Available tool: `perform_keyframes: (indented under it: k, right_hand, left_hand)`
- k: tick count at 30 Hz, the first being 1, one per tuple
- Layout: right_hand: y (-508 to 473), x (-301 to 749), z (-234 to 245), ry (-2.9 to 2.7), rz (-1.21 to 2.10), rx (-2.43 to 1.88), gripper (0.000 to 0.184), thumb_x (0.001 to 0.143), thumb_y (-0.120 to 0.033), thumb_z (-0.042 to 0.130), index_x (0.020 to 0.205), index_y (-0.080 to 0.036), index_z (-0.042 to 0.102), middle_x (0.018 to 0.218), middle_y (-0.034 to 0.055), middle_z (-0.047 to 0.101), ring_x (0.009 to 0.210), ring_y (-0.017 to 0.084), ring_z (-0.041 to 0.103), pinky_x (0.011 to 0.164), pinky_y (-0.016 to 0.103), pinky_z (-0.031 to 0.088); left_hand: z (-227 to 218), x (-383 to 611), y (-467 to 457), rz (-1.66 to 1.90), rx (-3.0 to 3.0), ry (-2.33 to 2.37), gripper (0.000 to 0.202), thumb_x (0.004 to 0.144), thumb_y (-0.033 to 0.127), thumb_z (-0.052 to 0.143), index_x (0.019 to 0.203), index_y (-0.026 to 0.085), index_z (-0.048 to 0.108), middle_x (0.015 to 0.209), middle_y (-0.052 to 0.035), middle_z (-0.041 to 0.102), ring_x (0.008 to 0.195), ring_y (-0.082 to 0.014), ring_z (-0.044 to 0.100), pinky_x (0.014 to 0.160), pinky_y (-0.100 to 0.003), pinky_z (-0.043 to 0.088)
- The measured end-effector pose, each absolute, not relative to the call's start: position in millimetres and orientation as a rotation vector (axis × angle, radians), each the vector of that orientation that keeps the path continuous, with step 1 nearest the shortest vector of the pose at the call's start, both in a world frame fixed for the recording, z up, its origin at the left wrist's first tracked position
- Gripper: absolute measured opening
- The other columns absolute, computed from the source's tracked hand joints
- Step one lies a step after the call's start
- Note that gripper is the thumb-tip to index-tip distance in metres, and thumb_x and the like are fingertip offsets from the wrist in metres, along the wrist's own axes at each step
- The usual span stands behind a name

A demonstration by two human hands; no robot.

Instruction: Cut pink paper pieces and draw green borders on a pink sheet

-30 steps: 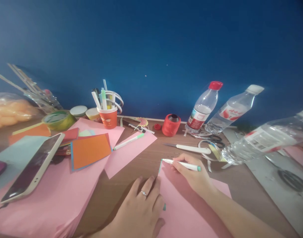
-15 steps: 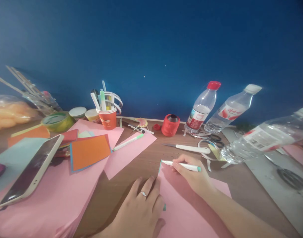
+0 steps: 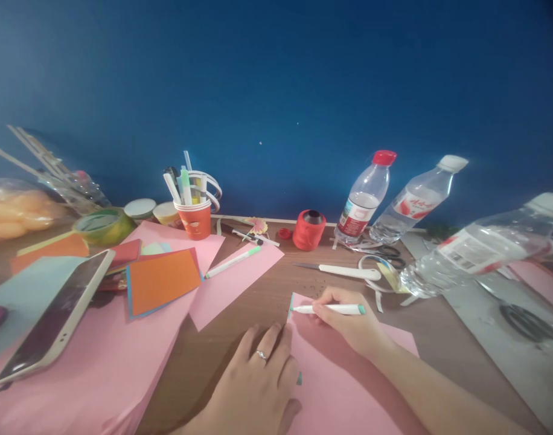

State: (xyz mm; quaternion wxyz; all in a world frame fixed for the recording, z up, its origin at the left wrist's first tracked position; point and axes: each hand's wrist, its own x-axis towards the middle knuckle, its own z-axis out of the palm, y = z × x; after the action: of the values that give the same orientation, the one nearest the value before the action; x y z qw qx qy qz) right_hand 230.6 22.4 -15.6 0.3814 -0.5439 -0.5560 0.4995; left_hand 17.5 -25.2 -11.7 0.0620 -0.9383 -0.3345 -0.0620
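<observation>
My right hand [image 3: 349, 320] is closed round a white marker with a teal end [image 3: 335, 309]; its tip rests at the far left corner of a pink paper sheet [image 3: 340, 386]. A teal line runs along that sheet's left edge. My left hand [image 3: 258, 386], a ring on one finger, lies flat with fingers spread, pressing the sheet's left edge against the wooden table [image 3: 253, 290].
A white-handled knife [image 3: 344, 270], a red thread spool [image 3: 309, 229], scissors [image 3: 387, 251] and three water bottles [image 3: 364, 199] [image 3: 412, 202] [image 3: 480, 251] lie beyond my hands. At left are pink paper stacks [image 3: 99, 362], an orange card [image 3: 163, 279], a phone [image 3: 54, 317], a pen cup [image 3: 194, 214] and another marker [image 3: 233, 261].
The marker tip has slid a little nearer along the sheet's left edge, and the pen lies flatter. The view has tilted slightly. My left hand stays put.
</observation>
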Motion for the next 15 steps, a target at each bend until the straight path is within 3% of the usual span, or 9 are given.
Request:
perform_keyframes:
  k: [15]
  right_hand:
    - [22.6,229.1,-11.2,-1.365,1.256,-1.406,0.019,0.076,-0.033,0.063,0.067,-0.016,0.06,0.063,0.0035,0.068,0.06,0.016,0.06,0.058,0.025,0.047]
  left_hand:
    - [-14.2,16.0,-27.6,-0.154,-2.851,-1.015,0.038,0.089,0.052,0.044,0.095,0.019,0.062,0.129,-0.0124,0.053,0.112,-0.03,0.046,0.092,-0.048,0.023]
